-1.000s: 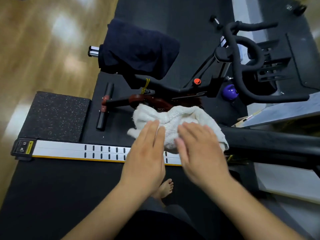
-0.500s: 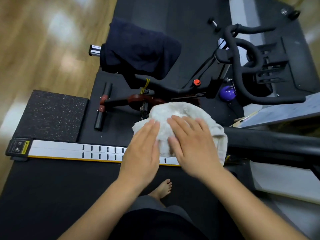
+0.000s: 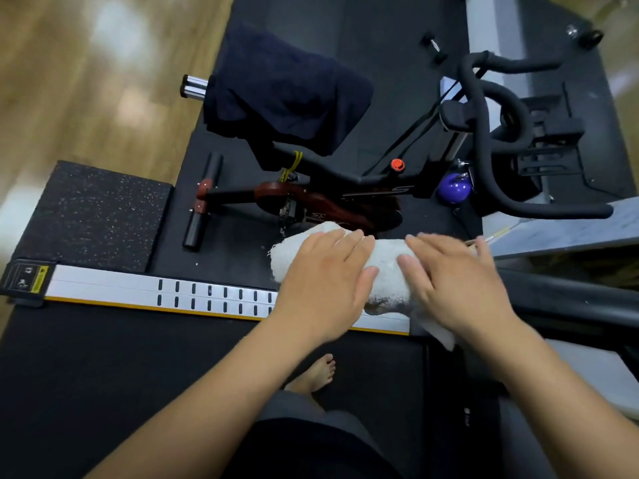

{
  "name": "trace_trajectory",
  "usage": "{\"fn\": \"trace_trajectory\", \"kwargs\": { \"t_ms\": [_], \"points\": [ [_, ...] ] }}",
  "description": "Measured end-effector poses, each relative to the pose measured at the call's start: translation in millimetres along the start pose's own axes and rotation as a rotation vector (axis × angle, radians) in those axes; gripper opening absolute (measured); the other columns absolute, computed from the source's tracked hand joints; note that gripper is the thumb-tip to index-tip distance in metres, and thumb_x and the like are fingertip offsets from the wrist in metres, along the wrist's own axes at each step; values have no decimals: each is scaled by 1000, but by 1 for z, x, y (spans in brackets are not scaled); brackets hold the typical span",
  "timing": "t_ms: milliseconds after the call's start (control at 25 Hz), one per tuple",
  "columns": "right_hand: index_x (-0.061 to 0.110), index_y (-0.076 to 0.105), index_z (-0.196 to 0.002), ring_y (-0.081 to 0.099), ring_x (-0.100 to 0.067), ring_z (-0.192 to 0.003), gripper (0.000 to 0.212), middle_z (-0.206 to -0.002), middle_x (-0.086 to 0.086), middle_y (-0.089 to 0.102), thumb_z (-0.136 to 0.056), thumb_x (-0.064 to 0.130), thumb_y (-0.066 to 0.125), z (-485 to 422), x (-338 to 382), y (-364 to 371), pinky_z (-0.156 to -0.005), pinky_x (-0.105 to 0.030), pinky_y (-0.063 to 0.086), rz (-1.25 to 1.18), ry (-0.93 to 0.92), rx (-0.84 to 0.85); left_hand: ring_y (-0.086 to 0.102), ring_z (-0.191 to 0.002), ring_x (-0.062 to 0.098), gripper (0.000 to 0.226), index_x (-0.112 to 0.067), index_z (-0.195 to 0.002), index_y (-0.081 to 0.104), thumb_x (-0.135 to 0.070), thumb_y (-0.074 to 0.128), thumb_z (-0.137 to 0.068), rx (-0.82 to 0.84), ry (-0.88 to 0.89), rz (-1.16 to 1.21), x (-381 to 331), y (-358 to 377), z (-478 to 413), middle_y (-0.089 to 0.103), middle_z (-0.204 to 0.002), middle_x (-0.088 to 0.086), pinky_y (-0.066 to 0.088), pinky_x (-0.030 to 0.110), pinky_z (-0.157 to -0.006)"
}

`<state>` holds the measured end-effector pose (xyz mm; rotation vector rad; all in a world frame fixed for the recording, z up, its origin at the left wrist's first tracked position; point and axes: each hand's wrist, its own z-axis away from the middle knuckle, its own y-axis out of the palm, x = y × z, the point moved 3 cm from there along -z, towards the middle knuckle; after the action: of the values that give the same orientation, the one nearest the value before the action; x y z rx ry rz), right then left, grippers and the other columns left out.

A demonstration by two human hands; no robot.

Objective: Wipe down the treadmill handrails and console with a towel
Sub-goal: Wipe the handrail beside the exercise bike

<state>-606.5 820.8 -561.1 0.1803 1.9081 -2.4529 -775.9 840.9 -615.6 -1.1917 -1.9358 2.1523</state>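
Both palms lie flat on the white towel [image 3: 385, 267], fingers straight and only slightly spread: the left hand [image 3: 323, 283] covers its 9 o'clock half, the right hand [image 3: 456, 283] its 3 o'clock half. The towel drapes over the dark handrail [image 3: 567, 299], which runs off toward 3 o'clock, and a loose corner hangs down at about 5 o'clock

Neither hand curls around the cloth, so the likely slip is the towel sliding off the round rail, or the hanging corner dragging free, if the push turns sideways without downward pressure. With flat palms the underside of the rail probably gets missed too

The rail beneath the towel is hidden, so how the cloth wraps it cannot be told. The right hand is blurred. The console is not in view, and the exercise bike [image 3: 345, 198] at 12 o'clock is cut off at the frame edge
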Motion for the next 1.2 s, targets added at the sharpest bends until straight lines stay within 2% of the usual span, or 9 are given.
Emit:
{"fn": "trace_trajectory", "kwargs": {
  "t_ms": [120,240,360,480,560,680,840,960,1200],
  "points": [
    [21,53,-136,47,-23,-130,51,-139,-1,54,-96,46,35,14,16,-3,-113,-51,28,-71,-156,-142,42,-136,32,54,-7,-141,49,-37,36,-98,-24,-22,-28,-4,-4,37,48,-147,10,33,46,-111],
    [22,44,-144,42,-20,-136,54,-148,1,46,-98,47,29,32,19,3,-111,-43,32,-87,-294,-8,46,-131,33,47,-5,-129,58,-34,35,-99,-24,-56,16,-4,-10,28,55,-138,13,32,42,-108],
    [32,57,-118,56,-27,-112,43,-123,0,64,-99,44,20,-23,24,-6,-89,-42,44,-79,-94,236,58,-103,33,34,-16,-88,57,-28,29,-103,239,-222,173,15,-15,-32,67,-107,10,38,40,-84],
    [18,51,-101,57,-36,-99,31,-107,-8,64,-100,33,24,-50,60,-1,-82,-43,47,26,-145,322,61,-101,32,26,-15,-93,56,-20,32,-101,374,-235,220,41,-6,-54,65,-109,8,41,37,-73],
    [21,55,-112,56,-31,-109,39,-114,-3,63,-100,34,21,-20,60,1,-90,-41,43,-67,-181,129,59,-103,31,33,-15,-104,60,-27,31,-98,209,-183,251,45,-2,-27,65,-111,7,41,38,-78],
    [22,43,-144,34,-18,-141,48,-151,1,41,-98,32,30,36,31,-2,-115,-36,24,-158,-307,30,51,-125,30,50,-12,-130,60,-36,32,-97,-167,-122,287,24,4,25,61,-131,8,36,42,-109],
    [48,47,-133,51,-10,-120,50,-134,13,56,-90,39,23,-12,10,-10,-98,-33,40,-212,-151,210,45,-135,34,48,-13,-132,60,-38,39,-96,-142,8,12,-4,8,18,58,-138,9,32,51,-114],
    [36,58,-119,58,-20,-106,51,-117,6,67,-94,41,14,-37,38,1,-91,-41,45,-130,-29,265,47,-135,30,52,-7,-132,59,-35,33,-97,-53,-66,75,-6,4,11,59,-136,10,32,48,-115],
    [21,50,-138,41,-17,-135,51,-144,4,48,-97,43,29,28,-4,-5,-113,-35,26,-128,-123,59,50,-132,30,49,-10,-135,58,-32,35,-99,-14,-20,53,1,-1,5,59,-137,8,31,47,-115]
  ]
}}
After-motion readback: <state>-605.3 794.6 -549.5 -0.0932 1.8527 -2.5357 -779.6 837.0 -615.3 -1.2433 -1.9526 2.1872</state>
